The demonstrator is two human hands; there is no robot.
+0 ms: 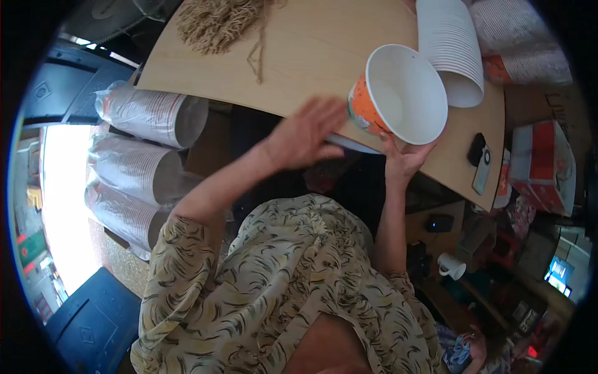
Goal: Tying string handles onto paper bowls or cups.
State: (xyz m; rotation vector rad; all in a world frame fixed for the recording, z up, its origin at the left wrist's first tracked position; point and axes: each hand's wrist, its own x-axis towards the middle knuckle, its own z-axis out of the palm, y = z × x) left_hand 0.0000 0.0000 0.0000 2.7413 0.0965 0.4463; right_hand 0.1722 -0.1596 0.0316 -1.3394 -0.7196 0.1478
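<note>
An orange-printed paper tub with a white inside is tilted, its wide mouth toward me, over the table's near edge. My right hand grips it from below near the rim, thumb on the outer wall. My left hand is just left of the tub, fingers stretched out and slightly blurred, holding nothing that shows. A pale flat strip shows by the table edge between the hands; I cannot tell what it is. Beyond the tub, a long stack of nested white tubs lies on its side on the table.
On the wooden table lie a bundle of tan string and a phone. Plastic-wrapped tub stacks stand at the left, more at the far right. A red-and-white carton and a white mug are on the right.
</note>
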